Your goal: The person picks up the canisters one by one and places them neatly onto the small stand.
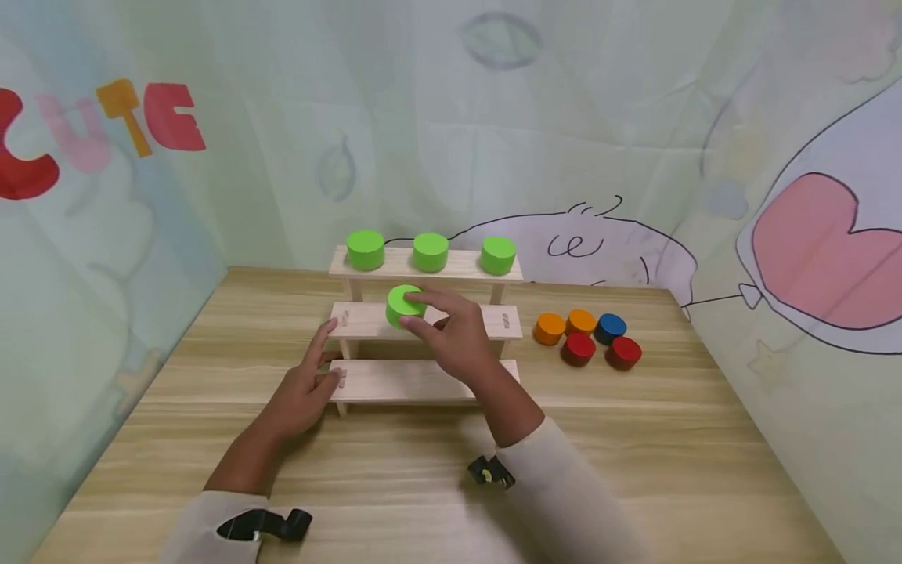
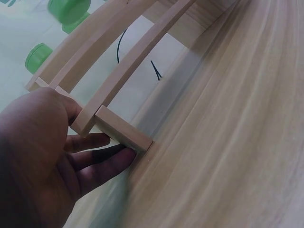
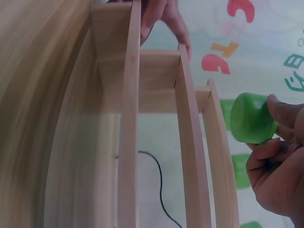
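The right hand (image 1: 454, 337) is reaching over a three-step wooden rack (image 1: 423, 379) standing on the counter (image 1: 634, 439), and its fingers (image 3: 280, 111) are clamped on a green cylinder (image 1: 404, 305), thumb on one side and the other fingers on the opposite side. In the head view the cylinder is sitting at the middle step, toward that step's left half; the right wrist view is showing it pinched at its end, beside the rack's top edge, but whether it is resting on the wood or being held just above it cannot be told.

The left hand (image 1: 303, 392) is lying at about 9 o'clock from the rack, its fingers (image 2: 102, 164) spread apart and straight, touching the rack's left upright at the lowest step and gripping nothing.

Three more green cylinders (image 1: 430, 251) are standing in a row along the top step, at 12 o'clock from the held one. At 3 o'clock from the rack, well apart from both hands, a small cluster of low cylinders is sitting on the counter: two orange ones (image 1: 550, 328), a blue one (image 1: 610, 327) and two red ones (image 1: 578, 348). A printed curtain (image 1: 796, 258) with drawn cartoon shapes and the letters "CUTE" is hanging behind the counter.
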Tool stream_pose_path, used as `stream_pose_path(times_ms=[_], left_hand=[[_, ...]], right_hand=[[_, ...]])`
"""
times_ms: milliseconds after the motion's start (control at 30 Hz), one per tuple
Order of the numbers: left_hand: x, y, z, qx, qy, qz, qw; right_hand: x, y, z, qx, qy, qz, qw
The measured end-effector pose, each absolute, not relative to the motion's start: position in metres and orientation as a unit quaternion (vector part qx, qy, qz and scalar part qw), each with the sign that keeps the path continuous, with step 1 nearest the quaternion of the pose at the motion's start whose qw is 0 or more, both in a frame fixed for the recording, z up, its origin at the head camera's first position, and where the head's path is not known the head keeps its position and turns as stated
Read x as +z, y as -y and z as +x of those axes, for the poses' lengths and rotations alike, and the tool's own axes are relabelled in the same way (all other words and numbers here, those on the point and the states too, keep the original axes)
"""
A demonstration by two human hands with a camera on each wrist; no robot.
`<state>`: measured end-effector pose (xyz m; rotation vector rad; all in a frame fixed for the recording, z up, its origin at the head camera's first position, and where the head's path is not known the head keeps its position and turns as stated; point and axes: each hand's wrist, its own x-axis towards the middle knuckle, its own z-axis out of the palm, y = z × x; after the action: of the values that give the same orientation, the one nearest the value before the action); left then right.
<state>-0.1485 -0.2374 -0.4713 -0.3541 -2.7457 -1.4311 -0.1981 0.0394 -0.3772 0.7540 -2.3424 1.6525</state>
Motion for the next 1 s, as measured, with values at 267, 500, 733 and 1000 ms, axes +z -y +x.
stream_pose_path(times_ms=[267, 500, 733, 1000], left_hand=[[-0.472, 0.237, -0.150, -0.456, 0.883, -0.111, 0.016], [-0.470, 0.237, -0.149, -0.456, 0.883, -0.114, 0.013], [-0.467, 0.236, -0.149, -0.452, 0.885, -0.114, 0.014], [-0.469, 0.238, -0.149, -0.453, 0.884, -0.112, 0.014]], right_hand=[[-0.375, -0.010, -0.206, 0.570, 0.789, 0.228, 0.030], [-0.373, 0.006, -0.212, 0.554, 0.803, 0.218, 0.003], [-0.375, 0.018, -0.217, 0.542, 0.814, 0.208, -0.007], [-0.377, 0.027, -0.218, 0.526, 0.822, 0.216, -0.001]])
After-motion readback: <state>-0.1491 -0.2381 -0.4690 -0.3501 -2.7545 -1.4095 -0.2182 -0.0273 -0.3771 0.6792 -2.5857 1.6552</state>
